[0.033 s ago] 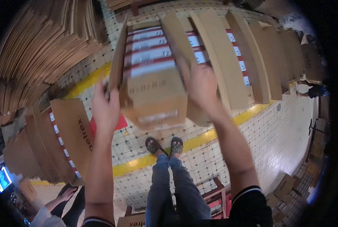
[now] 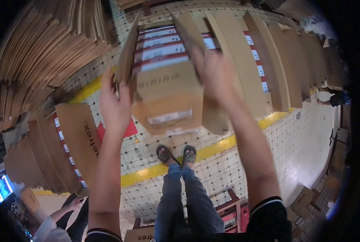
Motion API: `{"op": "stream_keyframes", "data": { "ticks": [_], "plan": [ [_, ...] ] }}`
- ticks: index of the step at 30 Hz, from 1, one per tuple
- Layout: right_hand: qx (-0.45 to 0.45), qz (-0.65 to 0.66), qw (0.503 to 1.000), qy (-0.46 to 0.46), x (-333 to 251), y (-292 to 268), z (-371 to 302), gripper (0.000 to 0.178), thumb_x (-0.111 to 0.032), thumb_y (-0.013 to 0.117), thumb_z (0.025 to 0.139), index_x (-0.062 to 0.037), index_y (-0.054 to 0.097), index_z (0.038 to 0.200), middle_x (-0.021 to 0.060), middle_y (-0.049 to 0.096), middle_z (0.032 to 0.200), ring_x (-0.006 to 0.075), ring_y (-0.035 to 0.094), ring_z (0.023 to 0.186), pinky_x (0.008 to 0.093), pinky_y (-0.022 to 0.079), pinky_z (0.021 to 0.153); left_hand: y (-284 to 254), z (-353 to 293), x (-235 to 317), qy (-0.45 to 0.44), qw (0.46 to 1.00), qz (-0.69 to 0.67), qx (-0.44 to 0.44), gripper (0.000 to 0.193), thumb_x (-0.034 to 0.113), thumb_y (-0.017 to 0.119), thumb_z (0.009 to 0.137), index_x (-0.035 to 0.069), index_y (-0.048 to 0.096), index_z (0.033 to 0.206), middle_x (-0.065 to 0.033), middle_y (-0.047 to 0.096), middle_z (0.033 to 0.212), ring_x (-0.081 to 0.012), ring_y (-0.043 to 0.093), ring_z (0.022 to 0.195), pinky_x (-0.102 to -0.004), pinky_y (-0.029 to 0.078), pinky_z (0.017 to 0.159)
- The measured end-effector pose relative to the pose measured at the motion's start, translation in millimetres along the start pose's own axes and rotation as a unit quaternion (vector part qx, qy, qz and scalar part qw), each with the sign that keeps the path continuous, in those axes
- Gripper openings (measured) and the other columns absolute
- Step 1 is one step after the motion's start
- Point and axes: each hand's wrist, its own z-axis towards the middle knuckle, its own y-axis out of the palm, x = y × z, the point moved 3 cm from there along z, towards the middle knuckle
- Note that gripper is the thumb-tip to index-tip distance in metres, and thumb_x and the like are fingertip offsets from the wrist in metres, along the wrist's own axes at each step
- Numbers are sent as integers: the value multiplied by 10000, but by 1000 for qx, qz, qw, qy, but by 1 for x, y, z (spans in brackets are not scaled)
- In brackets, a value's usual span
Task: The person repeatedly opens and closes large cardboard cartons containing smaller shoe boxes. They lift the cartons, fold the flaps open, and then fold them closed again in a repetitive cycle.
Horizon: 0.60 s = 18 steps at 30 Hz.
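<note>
Head view, floor: white tile (image 2: 212, 173), yellow stripe (image 2: 141, 176).
Open carton (image 2: 168, 94): between hands, beyond stripe's far edge, red-white boxes (image 2: 159, 50) inside.
Left hand (image 2: 115, 103): grasping carton's left side.
Right hand (image 2: 218, 78): at right flap, blurred; grip can't tell.
Change: carton slightly farther from feet (image 2: 164, 154); probably mid-handling.

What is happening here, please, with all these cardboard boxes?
A person has both hands at an open cardboard box: the left hand at its left side, the right hand, blurred, at its right side. The side flaps stand up, and red-and-white packs show in a row inside. More open boxes stand to the right, and a tall stack of flat cardboard is at the upper left.
</note>
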Motion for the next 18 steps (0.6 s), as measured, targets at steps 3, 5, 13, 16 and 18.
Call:
{"op": "stream_keyframes", "data": {
  "ticks": [3, 5, 13, 16, 18],
  "plan": [
    [23, -69, 997, 12, 7, -15, 119, 477, -445, 433, 987, -21, 652, 975, 229, 677, 835, 410, 660, 788, 507, 526, 693, 30, 69, 10, 78, 996, 27, 39, 519, 277, 508, 981, 2, 391, 1406, -265, 540, 1282, -404, 528, 1195, -434, 398, 1011],
    [25, -87, 996, 9, 9, -23, 160, 483, -454, 465, 977, -11, 658, 962, 253, 677, 938, 429, 653, 875, 492, 531, 769, 49, 103, 4, 10, 999, -19, 33, 486, 284, 464, 975, 15, 427, 1379, -248, 569, 1254, -417, 544, 1163, -462, 417, 982],
    [22, -118, 992, 41, 9, -30, 198, 473, -444, 439, 986, -21, 649, 1012, 240, 686, 937, 396, 672, 901, 488, 539, 792, 63, 137, 1, 4, 995, 53, 89, 431, 274, 430, 930, 84, 511, 1308, -199, 615, 1200, -406, 586, 1080, -494, 448, 910],
    [23, -114, 992, 44, 12, -30, 199, 482, -453, 430, 988, -24, 650, 1001, 229, 690, 945, 392, 671, 913, 485, 535, 808, 62, 135, 3, 13, 994, 53, 97, 425, 274, 430, 929, 93, 518, 1304, -192, 626, 1180, -400, 590, 1077, -496, 452, 901],
    [6, -116, 991, 71, 14, -28, 199, 481, -455, 425, 989, -30, 650, 998, 223, 690, 957, 389, 669, 926, 485, 531, 818, 62, 134, 3, 10, 994, 44, 100, 423, 273, 428, 930, 100, 519, 1306, -189, 634, 1168, -396, 594, 1072, -496, 453, 899]
  ]
}}
